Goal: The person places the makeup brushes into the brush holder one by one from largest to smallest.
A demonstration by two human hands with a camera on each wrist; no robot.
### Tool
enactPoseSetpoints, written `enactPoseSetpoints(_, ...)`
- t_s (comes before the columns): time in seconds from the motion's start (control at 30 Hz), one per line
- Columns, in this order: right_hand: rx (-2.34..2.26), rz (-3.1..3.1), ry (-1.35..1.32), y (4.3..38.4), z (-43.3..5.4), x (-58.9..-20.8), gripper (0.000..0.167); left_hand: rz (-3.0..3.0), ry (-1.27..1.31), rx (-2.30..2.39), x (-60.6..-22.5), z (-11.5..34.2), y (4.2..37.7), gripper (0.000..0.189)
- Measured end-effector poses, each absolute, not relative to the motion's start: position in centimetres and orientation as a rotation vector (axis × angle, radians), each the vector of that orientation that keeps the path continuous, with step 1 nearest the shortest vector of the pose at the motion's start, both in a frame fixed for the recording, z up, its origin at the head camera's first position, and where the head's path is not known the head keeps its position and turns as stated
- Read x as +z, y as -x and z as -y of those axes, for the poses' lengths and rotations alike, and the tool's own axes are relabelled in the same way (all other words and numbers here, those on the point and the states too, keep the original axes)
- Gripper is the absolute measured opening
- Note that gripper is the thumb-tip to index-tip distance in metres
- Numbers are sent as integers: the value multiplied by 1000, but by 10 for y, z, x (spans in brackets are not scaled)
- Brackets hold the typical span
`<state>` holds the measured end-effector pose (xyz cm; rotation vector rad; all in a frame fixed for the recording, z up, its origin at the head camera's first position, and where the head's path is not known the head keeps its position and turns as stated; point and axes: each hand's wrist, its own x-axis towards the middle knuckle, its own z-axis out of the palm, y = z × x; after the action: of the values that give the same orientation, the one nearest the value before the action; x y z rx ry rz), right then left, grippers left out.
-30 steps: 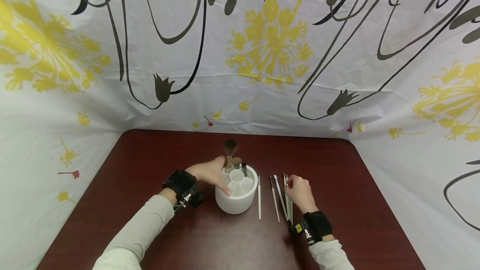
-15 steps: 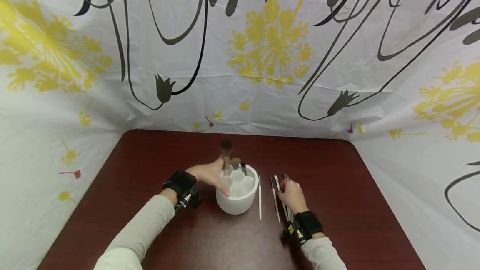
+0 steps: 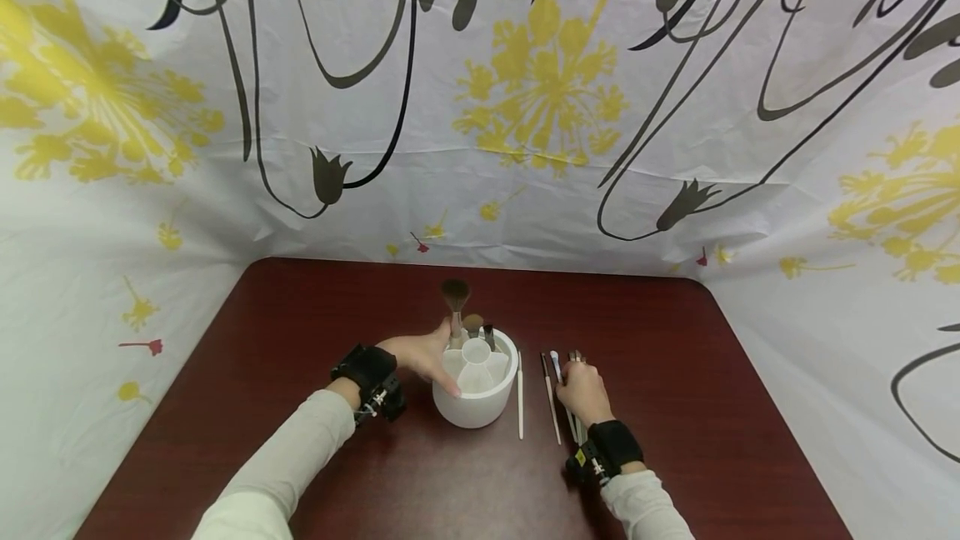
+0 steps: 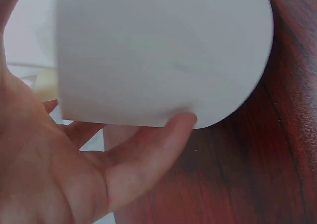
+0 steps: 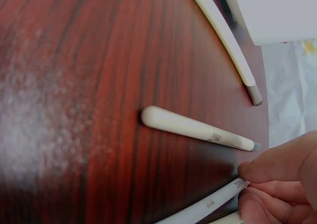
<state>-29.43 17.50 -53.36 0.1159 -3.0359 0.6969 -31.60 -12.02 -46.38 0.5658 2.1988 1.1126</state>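
A round white brush holder (image 3: 471,408) with inner compartments stands mid-table, makeup brushes upright at its back. My left hand (image 3: 427,355) grips its left side, thumb at the front; the left wrist view shows fingers along its smooth wall (image 4: 163,50). Right of it, my right hand (image 3: 585,394) is low over a group of slim makeup brushes. In the right wrist view, thumb and fingers pinch a white-handled brush (image 5: 203,207) near its printed lettering, and another pale handle (image 5: 230,218) lies just below. The pinched brush's bristles are hidden behind the fingers.
Two more slim brushes lie between holder and right hand: one pale (image 3: 521,407) beside the holder, one dark-tipped (image 3: 552,407). A big fluffy brush (image 3: 455,294) sticks up from the holder. Behind the dark red table (image 3: 360,473) hangs a white patterned cloth (image 3: 420,132).
My right hand has shifted slightly left over the brush group, then stayed nearly still. The left hand keeps its grip on the holder; the fluffy brush leans slightly differently.
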Motion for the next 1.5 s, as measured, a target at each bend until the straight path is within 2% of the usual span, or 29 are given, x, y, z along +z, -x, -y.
enactPoseSetpoints(0.2,668,3035,-120,296,-174,-534,35,-2140,-420,1144,-466,116,313,125)
enactPoseSetpoints(0.4,632,3044,-130,297,-173,-534,34,-2122,-350,1151,-467,115,310,127)
enactPoseSetpoints(0.83,689,3013,-173,293,-173,-536,40,-2245,-669,1231,-475,120,315,133)
enactPoseSetpoints(1.27,711,2968,-165,293,-174,-531,31,-2228,-623,1153,-475,119,314,134)
enactPoseSetpoints(1.43,713,2939,-169,293,-175,-527,7,-2219,-529,1147,-474,117,311,132)
enactPoseSetpoints(1.5,711,2938,-169,293,-176,-527,6,-2212,-487,1137,-474,117,311,130)
